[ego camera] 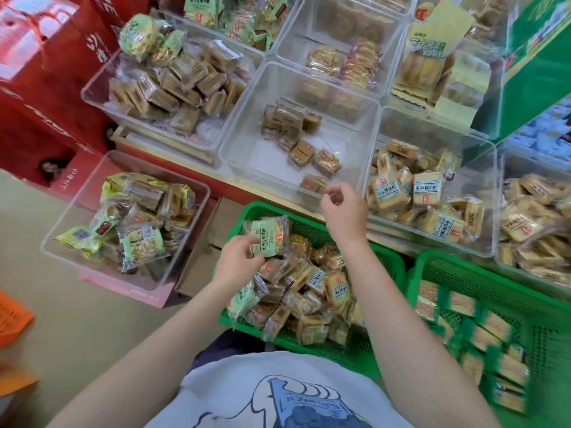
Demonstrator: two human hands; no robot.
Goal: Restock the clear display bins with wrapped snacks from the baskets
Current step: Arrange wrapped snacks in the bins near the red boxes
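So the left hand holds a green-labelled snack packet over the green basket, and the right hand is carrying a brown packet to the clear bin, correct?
Not quite. In the head view the right hand holds nothing; its fingers are loosely curled at the clear bin edge. The left hand does hold the green-labelled packet over the green basket.

This is a shop, at its loose-snack display. Clear display bins [301, 118] stand in rows on a low shelf, each holding one sort of wrapped snacks [392, 188] for sale. Green baskets [482, 273] of more packets sit near, on the floor. Red printed cartons [46, 97] are stacked at far left, and a green printed stand [537, 72] rises at far right.
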